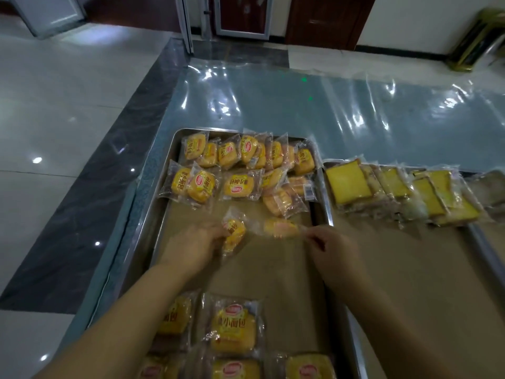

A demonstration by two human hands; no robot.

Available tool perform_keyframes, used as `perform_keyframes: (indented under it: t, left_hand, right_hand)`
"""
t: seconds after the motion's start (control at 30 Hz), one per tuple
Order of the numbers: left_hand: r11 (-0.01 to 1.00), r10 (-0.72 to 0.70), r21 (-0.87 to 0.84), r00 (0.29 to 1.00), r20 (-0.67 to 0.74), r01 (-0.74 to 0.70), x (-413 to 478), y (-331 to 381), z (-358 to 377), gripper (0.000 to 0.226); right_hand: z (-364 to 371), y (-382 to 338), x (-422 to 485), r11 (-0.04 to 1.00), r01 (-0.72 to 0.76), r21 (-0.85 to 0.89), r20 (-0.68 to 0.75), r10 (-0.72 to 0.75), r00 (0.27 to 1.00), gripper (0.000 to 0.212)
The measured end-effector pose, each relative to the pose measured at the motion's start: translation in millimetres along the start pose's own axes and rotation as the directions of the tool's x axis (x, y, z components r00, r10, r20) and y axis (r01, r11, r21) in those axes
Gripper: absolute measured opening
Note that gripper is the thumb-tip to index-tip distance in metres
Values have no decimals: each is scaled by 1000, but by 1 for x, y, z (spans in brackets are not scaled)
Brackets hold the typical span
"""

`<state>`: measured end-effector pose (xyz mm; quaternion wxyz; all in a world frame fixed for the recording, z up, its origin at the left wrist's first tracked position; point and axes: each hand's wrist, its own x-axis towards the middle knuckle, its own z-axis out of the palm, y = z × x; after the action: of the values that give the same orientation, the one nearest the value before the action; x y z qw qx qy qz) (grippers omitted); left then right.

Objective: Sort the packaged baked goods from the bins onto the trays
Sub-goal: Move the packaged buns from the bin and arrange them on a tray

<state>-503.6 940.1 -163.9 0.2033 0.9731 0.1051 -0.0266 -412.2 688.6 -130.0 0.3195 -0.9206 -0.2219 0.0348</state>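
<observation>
Grips a bun (233, 234) with the left hand (199, 243), pinches the wrapper of a second bun (278, 228) with the right hand (334, 248), both above bare paper in the left tray (159, 214). Hemmed ahead by far buns (240, 165), behind by near buns (235, 329). Cake slices (396, 187) alongside on the right tray (329, 206).

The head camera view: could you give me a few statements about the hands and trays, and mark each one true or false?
1. The left hand grips a yellow bun packet above the left tray. True.
2. The right hand holds nothing. False: it pinches the wrapper of a second packet.
3. The right tray carries flat sliced-bread packets. True.
4. The trays sit on bare wood. False: a shiny plastic sheet covers the surface.
</observation>
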Motion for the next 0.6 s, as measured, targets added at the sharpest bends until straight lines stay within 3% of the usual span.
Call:
perform_keyframes:
  t: [0.17, 0.33, 0.47, 0.6]
  left_hand:
    - [993, -59, -99, 998, 36, 62, -10, 3, 11, 31]
    - [982, -126, -141, 992, 26, 129, -10, 9, 18, 33]
    - [967, -176, -178, 984, 43, 181, -12, 11, 23, 47]
    - [965, -173, -191, 984, 45, 178, -12, 7, 26, 54]
  right_hand:
    - [5, 9, -13, 930, 23, -366, 322, 103, 941, 27]
    - [14, 1, -17, 953, 25, -301, 199, 37, 979, 35]
    - [30, 1, -8, 959, 61, -275, 255, 11, 967, 48]
    - [41, 5, -7, 958, 49, -282, 267, 29, 963, 36]
